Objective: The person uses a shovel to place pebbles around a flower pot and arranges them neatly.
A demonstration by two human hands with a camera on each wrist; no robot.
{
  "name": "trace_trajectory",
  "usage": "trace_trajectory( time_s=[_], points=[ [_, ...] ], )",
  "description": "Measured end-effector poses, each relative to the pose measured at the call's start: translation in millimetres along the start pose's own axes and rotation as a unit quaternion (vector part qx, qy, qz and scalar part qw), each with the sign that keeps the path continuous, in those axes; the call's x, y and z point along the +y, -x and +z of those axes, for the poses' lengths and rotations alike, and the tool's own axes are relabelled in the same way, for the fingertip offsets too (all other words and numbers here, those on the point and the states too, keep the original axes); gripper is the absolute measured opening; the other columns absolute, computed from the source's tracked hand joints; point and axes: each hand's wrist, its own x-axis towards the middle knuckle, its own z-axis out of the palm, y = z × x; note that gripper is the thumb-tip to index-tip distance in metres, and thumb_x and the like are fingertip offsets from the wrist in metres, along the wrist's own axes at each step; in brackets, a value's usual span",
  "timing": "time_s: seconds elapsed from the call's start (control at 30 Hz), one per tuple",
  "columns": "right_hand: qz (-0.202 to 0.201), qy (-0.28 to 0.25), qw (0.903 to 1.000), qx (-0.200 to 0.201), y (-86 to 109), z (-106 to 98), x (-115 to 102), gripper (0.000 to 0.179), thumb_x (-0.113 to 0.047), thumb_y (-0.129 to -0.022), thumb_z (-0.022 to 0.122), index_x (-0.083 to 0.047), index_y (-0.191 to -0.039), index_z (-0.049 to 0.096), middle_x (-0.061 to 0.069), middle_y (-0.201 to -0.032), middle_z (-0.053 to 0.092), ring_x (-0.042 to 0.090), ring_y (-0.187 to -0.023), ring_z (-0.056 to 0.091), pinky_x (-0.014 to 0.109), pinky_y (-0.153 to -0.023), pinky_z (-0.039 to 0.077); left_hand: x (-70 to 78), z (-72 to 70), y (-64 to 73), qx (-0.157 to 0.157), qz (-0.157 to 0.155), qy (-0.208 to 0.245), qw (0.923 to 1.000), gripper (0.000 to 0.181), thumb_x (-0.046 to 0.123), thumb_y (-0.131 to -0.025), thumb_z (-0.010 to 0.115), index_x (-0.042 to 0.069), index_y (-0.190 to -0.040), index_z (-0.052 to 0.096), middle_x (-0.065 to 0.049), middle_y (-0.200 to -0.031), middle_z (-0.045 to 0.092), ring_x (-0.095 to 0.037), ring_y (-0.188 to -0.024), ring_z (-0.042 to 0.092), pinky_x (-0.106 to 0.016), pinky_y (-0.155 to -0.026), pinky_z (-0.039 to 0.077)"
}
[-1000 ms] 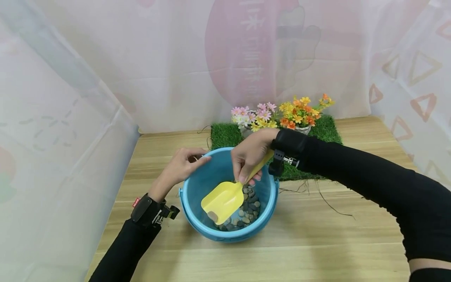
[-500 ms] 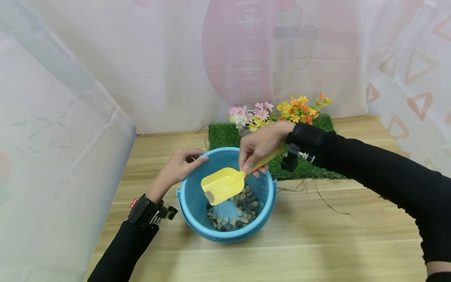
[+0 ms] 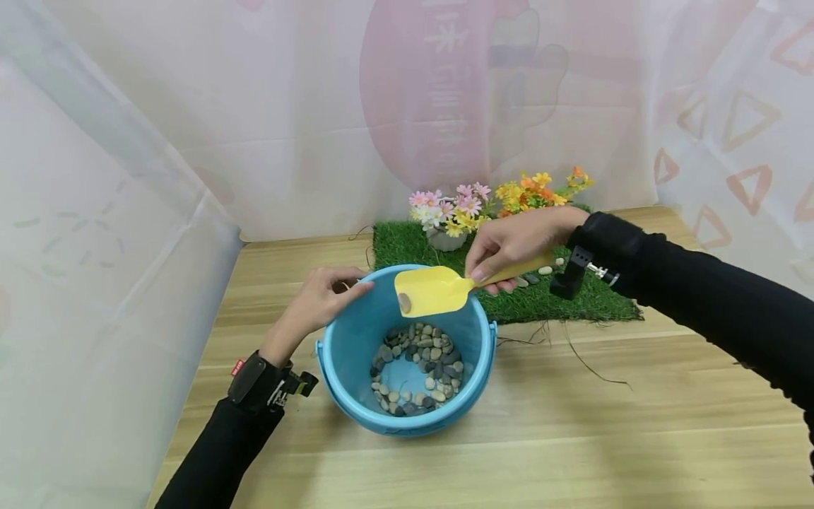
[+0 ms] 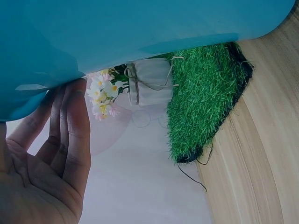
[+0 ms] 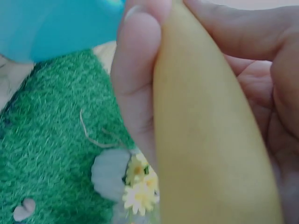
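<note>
My right hand point(image 3: 518, 244) holds a yellow toy shovel point(image 3: 439, 291) by its handle point(image 5: 205, 130), fingers and thumb wrapped round it. The shovel's blade is over the far part of a blue bucket point(image 3: 407, 423), with one brownish stone point(image 3: 405, 303) near its tip. Grey and tan pebbles point(image 3: 439, 353) lie on the bucket's floor, mostly round its sides. With thumb and fingers, my left hand point(image 3: 318, 300) grips the bucket's rim at the upper left. In the left wrist view, its fingers point(image 4: 77, 126) reach up against the blue wall.
Behind the bucket, an artificial grass mat point(image 3: 407, 244) carries pots of pink and white flowers point(image 3: 448, 208) and of orange and yellow flowers point(image 3: 540, 191). Some stones point(image 3: 529, 279) lie on the mat near my right hand. White printed cloth point(image 3: 305, 127) hangs round the wooden table point(image 3: 572, 438).
My right hand has raised the shovel from low in the bucket, moving it up and to the right with the stone on it. More pebbles show below. The left hand stays at the rim.
</note>
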Motion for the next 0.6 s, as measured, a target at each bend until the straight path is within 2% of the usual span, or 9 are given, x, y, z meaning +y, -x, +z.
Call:
trace_trajectory(
  time_s=[0.1,0.3,0.47,0.6],
  points=[
    [0.006,-0.001,0.9999,0.011,11.0,-1,5,0.022,-0.019,-0.098,0.046,-0.011,-0.094,0.067,0.011,-0.08,0.062,0.033,-0.065,0.056,0.042,-0.068,0.05,0.1,-0.5,0.4,0.0,0.003,-0.001,1.0,0.027,0.037,-0.091,0.057,0.018,-0.107,0.068,0.005,-0.09,0.066,-0.007,-0.066,0.06,-0.031,-0.058,0.052],
    [0.025,-0.024,0.9987,0.037,32.5,-3,16,0.027,-0.02,-0.099,0.045,-0.002,-0.088,0.062,0.015,-0.079,0.06,0.033,-0.065,0.054,0.041,-0.068,0.049,0.1,0.2,0.6,-0.003,-0.002,0.005,1.0,0.028,0.038,-0.091,0.057,0.018,-0.107,0.068,0.006,-0.088,0.066,-0.007,-0.067,0.061,-0.031,-0.058,0.052],
    [0.057,-0.032,0.9947,0.079,50.1,-4,28,0.025,-0.022,-0.099,0.045,-0.007,-0.094,0.065,0.015,-0.082,0.061,0.034,-0.067,0.054,0.041,-0.064,0.049,0.3,0.2,0.1,-0.005,-0.004,0.012,0.9999,0.027,0.037,-0.091,0.057,0.018,-0.107,0.068,0.006,-0.089,0.066,-0.008,-0.067,0.061,-0.031,-0.058,0.053],
    [0.072,-0.03,0.9912,0.107,63.1,-3,40,0.026,-0.023,-0.098,0.046,-0.007,-0.093,0.065,0.016,-0.082,0.06,0.033,-0.067,0.055,0.042,-0.065,0.049,-0.3,0.5,0.2,-0.005,-0.001,0.011,0.9999,0.027,0.038,-0.091,0.057,0.018,-0.106,0.068,0.007,-0.088,0.066,-0.008,-0.066,0.061,-0.03,-0.057,0.052]
  ],
)
